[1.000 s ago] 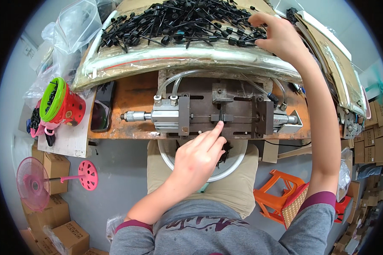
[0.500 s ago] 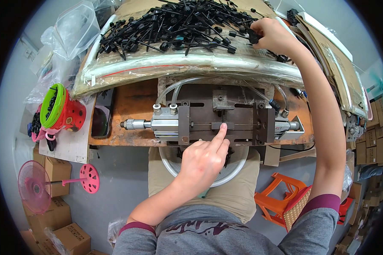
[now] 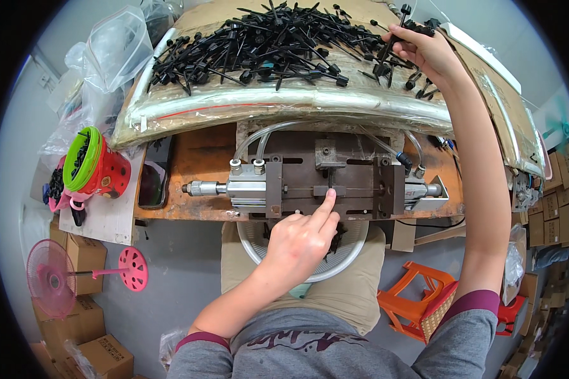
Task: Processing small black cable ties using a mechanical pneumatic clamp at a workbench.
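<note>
My left hand [image 3: 300,243] reaches over the front of a dark metal fixture [image 3: 297,149]. Its index finger is stretched out, with the tip on a small dark block [image 3: 320,190] at the middle; the other fingers bend loosely and hold nothing. Between thumb and fingers, my right hand [image 3: 433,54] pinches a black plastic rod with a knob-like end [image 3: 405,10] at the far right. It is held roughly upright over the edge of a large pile of similar black rods [image 3: 253,50]. A few loose ones lie below that hand.
Air cylinders [image 3: 246,184] with clear tubes flank the fixture on the orange bench [image 3: 196,151]. A white basket [image 3: 354,256] with black parts sits on my lap. Left stands a red bucket [image 3: 114,174] with a green rim; an orange stool [image 3: 411,297] is at right.
My right hand has lifted slightly and drawn a black rod up from the pile's right edge. My left index finger stays on the small block.
</note>
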{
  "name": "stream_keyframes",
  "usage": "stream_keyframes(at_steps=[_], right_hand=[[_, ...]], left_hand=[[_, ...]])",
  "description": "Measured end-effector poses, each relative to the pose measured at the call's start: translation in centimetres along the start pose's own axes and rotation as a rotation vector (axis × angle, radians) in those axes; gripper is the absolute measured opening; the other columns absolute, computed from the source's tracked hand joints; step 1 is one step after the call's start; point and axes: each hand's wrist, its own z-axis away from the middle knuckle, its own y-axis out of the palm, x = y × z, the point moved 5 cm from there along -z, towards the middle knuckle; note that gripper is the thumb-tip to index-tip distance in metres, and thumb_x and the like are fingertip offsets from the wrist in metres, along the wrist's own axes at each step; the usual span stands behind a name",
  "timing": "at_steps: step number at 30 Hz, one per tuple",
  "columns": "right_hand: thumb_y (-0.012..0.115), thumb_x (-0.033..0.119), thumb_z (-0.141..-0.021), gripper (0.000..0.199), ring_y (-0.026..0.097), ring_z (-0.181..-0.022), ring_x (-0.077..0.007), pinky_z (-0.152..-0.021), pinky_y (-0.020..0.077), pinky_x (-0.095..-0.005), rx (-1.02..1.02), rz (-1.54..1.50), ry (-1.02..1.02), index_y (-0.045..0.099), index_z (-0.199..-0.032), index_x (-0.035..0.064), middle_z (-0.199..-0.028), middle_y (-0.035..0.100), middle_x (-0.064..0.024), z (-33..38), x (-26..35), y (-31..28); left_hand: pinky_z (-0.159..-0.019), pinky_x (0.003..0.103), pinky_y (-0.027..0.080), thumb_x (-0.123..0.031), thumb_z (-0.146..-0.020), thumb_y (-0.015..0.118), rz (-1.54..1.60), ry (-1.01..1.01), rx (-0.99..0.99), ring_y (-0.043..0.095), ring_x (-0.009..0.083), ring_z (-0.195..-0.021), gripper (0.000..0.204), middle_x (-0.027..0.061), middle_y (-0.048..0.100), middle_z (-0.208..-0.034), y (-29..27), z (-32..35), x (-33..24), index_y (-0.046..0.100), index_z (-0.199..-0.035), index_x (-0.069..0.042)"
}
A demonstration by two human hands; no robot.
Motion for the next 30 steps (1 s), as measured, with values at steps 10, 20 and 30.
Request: stream_keyframes(at_steps=[10,20,30], right_hand=[[0.075,0.028,-0.088,0.031,0.06,-0.068,-0.0055,-0.067,0.0497,-0.0189,-0.172,0.073,-0.109,0.07,-0.1,0.0,-0.08,0.065,0.0007,-0.2,-1.4,-1.0],[0.069,0.015,-0.092,0.022,0.066,-0.071,-0.0084,-0.059,0.0543,-0.0169,0.006,-0.427,-0.002,0.069,-0.107,-0.0012,-0.085,0.069,-0.0036,1.8,-0.6,3.5],[0.073,0.022,-0.088,0.019,0.065,-0.07,-0.0129,-0.066,0.0519,-0.0276,-0.24,0.671,-0.355,0.071,-0.099,0.0062,-0.083,0.07,-0.0079,2.6,2.8,2.2]], left_hand=[[-0.07,0.032,0.055,-0.025,-0.073,0.084,0.286,0.131,-0.139,0.07,0.0251,-0.08,0.038,0.0124,0.07,-0.112,-5.4,-4.7,-0.1,0.069,-0.102,-0.005],[-0.073,0.034,0.056,-0.016,-0.081,0.076,0.227,0.035,-0.372,0.072,0.0227,-0.083,0.032,0.0135,0.073,-0.096,-3.7,-18.4,7.2,0.072,-0.111,-0.006],[-0.071,0.027,0.059,-0.01,-0.077,0.08,0.449,-0.042,-0.294,0.069,0.013,-0.083,0.023,0.0058,0.069,-0.096,-7.9,-12.6,4.3,0.075,-0.099,-0.004]])
